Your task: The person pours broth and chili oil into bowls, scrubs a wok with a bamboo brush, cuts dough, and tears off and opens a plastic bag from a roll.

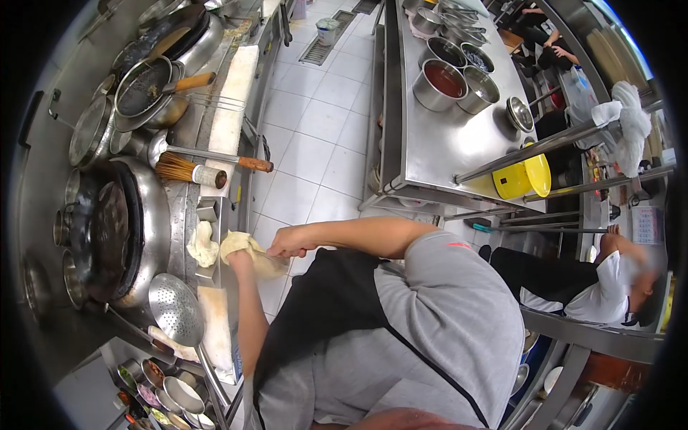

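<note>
Grey shirt (444, 322) and black apron (315, 287) fill the foreground of my remote view. Beyond them, at the front edge of the stove counter (186, 222), the left hand (241, 262) rests against a pale dough-like mass (233, 244); its fingertips are hidden, so I cannot tell whether they pinch or merely press. Just beside it, the right hand (288, 242) has its fingers curled inward; whether they grip the tan piece (268, 268) below, I cannot tell. A second pale lump (203, 246) lies just beside the mass, on the wok side.

Principal hazards, as I judge them: the mass sits near the counter's outer edge, so a loosened left hand could let it drop toward the tiled floor (312, 147). The wooden-handled ladle (251, 164) juts past the edge, where the right forearm could knock it. The skimmer (176, 309) lies near the left forearm, and a backward elbow could catch its handle.
</note>
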`<action>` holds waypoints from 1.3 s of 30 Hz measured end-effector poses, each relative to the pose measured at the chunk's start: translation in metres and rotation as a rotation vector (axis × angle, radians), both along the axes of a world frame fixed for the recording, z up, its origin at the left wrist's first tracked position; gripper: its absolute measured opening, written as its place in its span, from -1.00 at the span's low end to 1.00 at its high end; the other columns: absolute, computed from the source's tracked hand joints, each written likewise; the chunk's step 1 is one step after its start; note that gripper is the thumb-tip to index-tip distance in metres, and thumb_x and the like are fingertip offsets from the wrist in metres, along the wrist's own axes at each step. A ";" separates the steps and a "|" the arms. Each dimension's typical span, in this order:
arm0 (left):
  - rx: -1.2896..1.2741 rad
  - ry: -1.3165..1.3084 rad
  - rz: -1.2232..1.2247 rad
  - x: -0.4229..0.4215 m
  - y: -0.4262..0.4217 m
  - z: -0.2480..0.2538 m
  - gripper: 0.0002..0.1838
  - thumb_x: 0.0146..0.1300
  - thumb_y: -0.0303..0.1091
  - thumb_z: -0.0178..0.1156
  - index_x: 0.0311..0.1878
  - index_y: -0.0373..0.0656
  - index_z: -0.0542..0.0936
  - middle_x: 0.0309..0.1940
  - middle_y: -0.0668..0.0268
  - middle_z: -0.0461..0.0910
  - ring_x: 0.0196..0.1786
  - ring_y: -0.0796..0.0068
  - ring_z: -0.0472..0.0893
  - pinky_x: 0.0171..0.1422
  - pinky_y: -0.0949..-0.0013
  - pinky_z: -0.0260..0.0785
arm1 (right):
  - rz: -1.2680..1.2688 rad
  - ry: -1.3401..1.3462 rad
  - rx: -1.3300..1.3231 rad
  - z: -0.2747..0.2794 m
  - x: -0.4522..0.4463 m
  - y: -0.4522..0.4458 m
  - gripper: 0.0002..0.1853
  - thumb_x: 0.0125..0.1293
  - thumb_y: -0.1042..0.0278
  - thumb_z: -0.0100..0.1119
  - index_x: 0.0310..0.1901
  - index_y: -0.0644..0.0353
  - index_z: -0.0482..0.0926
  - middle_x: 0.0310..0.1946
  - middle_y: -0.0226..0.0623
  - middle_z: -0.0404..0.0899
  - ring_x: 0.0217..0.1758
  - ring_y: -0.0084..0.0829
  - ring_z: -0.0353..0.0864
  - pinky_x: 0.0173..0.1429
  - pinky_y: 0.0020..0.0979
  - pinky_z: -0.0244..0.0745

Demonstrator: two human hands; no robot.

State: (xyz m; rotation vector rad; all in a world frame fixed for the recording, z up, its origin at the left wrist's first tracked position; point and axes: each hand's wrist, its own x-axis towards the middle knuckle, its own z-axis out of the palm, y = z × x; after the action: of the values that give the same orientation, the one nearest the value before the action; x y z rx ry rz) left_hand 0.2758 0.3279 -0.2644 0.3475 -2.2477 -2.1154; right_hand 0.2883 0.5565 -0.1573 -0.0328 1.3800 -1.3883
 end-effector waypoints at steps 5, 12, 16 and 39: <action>0.104 0.057 0.016 -0.011 0.015 0.008 -0.79 0.34 -0.43 0.04 -0.07 -0.31 0.58 -0.19 0.26 0.62 -0.19 0.37 0.62 -0.16 0.27 0.52 | -0.030 0.140 0.122 0.046 0.032 0.017 -0.54 0.39 -0.02 0.07 -0.43 0.25 0.63 -0.67 -0.41 0.44 -0.70 -0.62 0.30 -0.67 -0.49 0.14; 0.634 -0.137 0.151 -0.006 0.051 -0.002 -0.81 0.40 -0.27 0.00 -0.09 -0.15 0.49 -0.18 0.27 0.56 -0.20 0.30 0.60 -0.12 0.18 0.54 | -0.059 0.215 0.103 0.054 0.033 0.007 -0.59 0.35 0.09 0.06 -0.48 0.29 0.60 -0.68 -0.39 0.42 -0.76 -0.59 0.24 -0.69 -0.47 0.12; 0.868 -0.136 0.059 -0.007 0.064 0.047 -0.77 0.41 -0.28 -0.02 -0.03 -0.22 0.47 -0.11 0.23 0.55 -0.05 0.27 0.60 0.10 0.16 0.51 | -0.097 0.172 0.203 0.032 0.038 0.008 -0.66 0.30 0.17 0.11 -0.48 0.28 0.59 -0.66 -0.37 0.45 -0.71 -0.57 0.33 -0.68 -0.46 0.24; 0.433 -0.252 0.072 0.046 0.035 0.076 -0.78 0.27 -0.41 0.17 -0.04 -0.20 0.54 -0.24 0.34 0.58 -0.21 0.55 0.56 -0.21 0.40 0.45 | -0.355 0.511 0.204 -0.011 -0.032 -0.055 -0.74 0.37 0.19 0.10 -0.14 0.19 0.66 -0.39 -0.42 0.59 -0.35 -0.60 0.52 -0.35 -0.43 0.50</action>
State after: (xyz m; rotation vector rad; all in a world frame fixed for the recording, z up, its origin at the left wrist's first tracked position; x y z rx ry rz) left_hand 0.3219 0.3633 -0.1881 0.7345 -1.8215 -2.6354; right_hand 0.2560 0.5019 -0.1687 -0.0079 2.0247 -1.5886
